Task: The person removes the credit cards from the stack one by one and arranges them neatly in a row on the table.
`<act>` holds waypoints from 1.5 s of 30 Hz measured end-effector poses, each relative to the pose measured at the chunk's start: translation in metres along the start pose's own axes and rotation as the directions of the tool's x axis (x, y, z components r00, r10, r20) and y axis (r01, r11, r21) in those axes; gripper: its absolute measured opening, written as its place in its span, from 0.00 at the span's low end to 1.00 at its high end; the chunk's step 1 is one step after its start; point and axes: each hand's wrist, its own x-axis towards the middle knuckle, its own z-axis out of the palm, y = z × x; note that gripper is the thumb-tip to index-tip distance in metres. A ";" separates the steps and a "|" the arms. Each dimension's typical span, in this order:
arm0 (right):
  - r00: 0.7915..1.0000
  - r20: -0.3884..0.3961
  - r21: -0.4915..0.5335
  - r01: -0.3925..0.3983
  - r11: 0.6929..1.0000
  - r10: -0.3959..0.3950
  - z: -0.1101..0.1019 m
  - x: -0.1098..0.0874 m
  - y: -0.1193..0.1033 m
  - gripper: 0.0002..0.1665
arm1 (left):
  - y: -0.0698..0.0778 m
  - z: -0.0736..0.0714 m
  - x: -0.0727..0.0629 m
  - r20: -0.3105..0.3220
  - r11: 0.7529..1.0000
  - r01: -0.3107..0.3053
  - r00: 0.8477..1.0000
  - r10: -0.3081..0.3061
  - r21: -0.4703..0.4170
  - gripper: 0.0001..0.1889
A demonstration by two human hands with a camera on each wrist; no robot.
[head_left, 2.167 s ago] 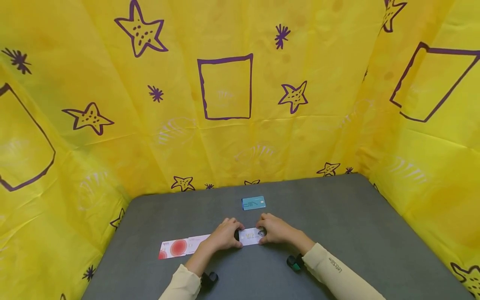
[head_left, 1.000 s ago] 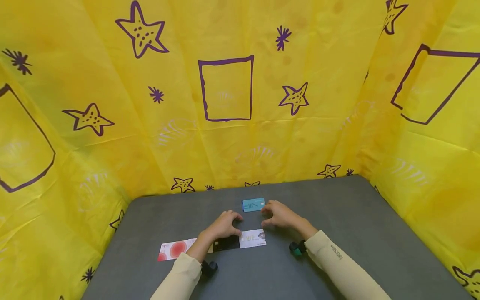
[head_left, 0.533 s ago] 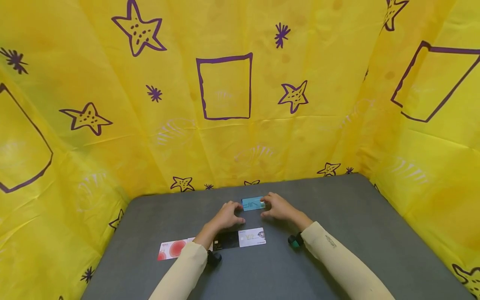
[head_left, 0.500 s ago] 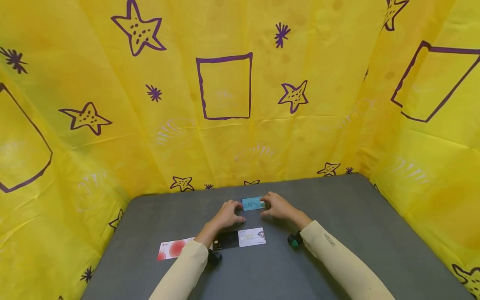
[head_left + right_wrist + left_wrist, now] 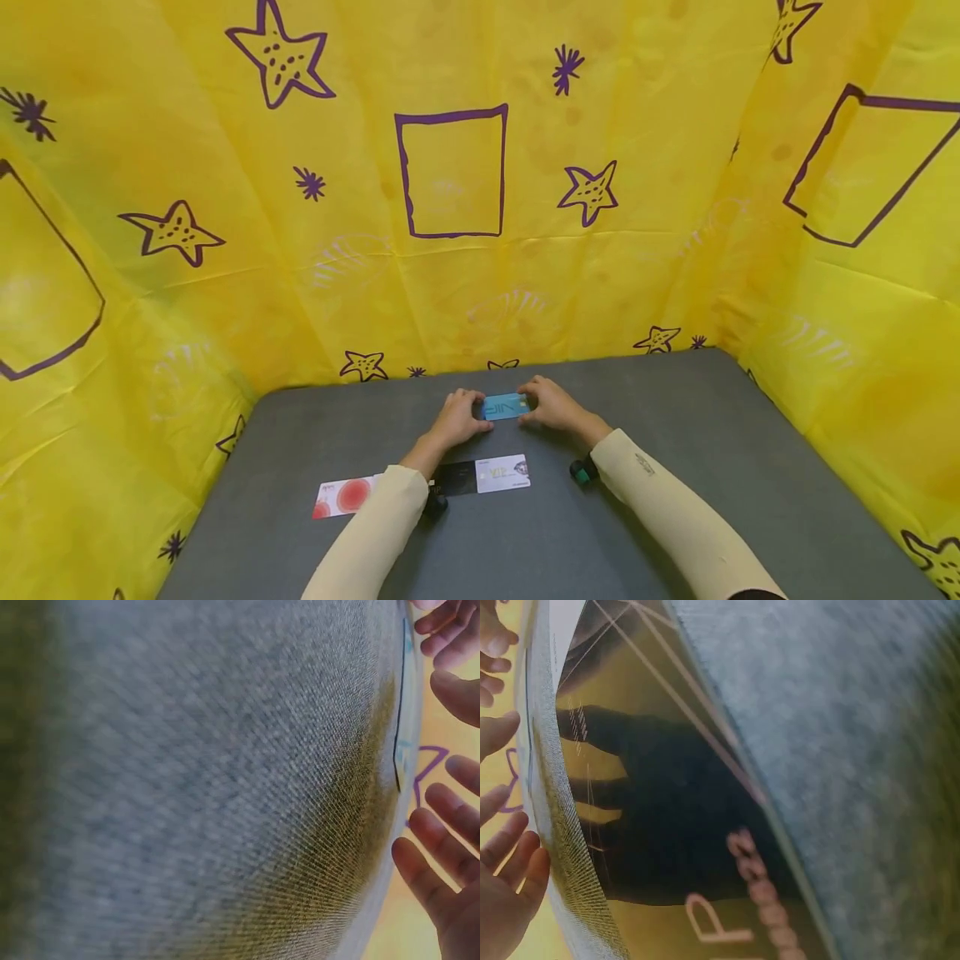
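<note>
A blue VIP card [image 5: 506, 406] lies near the back of the grey table, turned lengthwise from left to right. At its left end, my left hand [image 5: 456, 417] pinches it between thumb and fingers. My right hand [image 5: 553, 407] grips the opposite end in the same way. Only a thin, edge-on strip of the blue card [image 5: 401, 705] shows in the right wrist view. Beneath my left wrist is a glossy black card [image 5: 682, 810], which mirrors the hand's dark shape. In the head view this black card [image 5: 461, 477] is partly covered by my forearm.
A white VIP card [image 5: 502, 473] adjoins the black card's right side. Further left lies a white card with red circles [image 5: 351, 495], and my left sleeve covers the stretch between. Yellow patterned cloth [image 5: 450, 308] rises behind the grey table [image 5: 600, 533].
Both hands have let go of the white card, leaving it at the right of the row. They have moved back to the blue card and closed in on its two ends.
</note>
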 end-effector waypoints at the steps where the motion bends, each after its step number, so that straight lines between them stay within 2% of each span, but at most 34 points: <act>1: 1.000 -0.001 0.000 -0.001 1.000 0.001 0.000 0.001 0.001 0.30 | 0.000 0.001 0.001 -0.005 1.000 0.000 1.000 0.000 -0.001 0.30; 8: 1.000 0.012 -0.029 -0.006 1.000 0.006 0.002 0.008 0.004 0.31 | 0.005 0.006 0.007 -0.021 1.000 -0.003 1.000 0.004 0.028 0.30; 16: 0.995 0.072 -0.094 -0.065 0.993 0.072 0.003 0.014 0.007 0.32 | 0.010 0.008 0.009 -0.010 0.997 0.001 1.000 0.000 0.076 0.30; 22: 0.991 0.117 -0.131 -0.055 0.990 0.071 -0.001 0.019 0.003 0.31 | 0.008 0.006 0.013 -0.012 0.994 0.011 1.000 -0.009 0.107 0.31; 26: 0.986 0.141 -0.139 -0.068 0.988 0.088 -0.004 0.021 0.001 0.31 | 0.009 0.003 0.016 0.013 0.991 0.001 1.000 -0.003 0.134 0.32; 32: 0.988 0.132 -0.157 -0.056 0.986 0.077 -0.003 0.025 0.001 0.29 | 0.009 0.002 0.020 0.055 0.989 0.011 0.998 -0.019 0.146 0.30; 39: 0.987 0.134 -0.138 -0.066 0.988 0.085 -0.001 0.027 -0.002 0.29 | 0.007 0.004 0.022 0.061 0.991 0.020 0.998 -0.028 0.135 0.28; 45: 0.985 0.150 -0.162 -0.058 0.985 0.083 0.001 0.026 -0.001 0.30 | 0.005 0.006 0.023 0.073 0.989 0.009 0.997 -0.020 0.146 0.28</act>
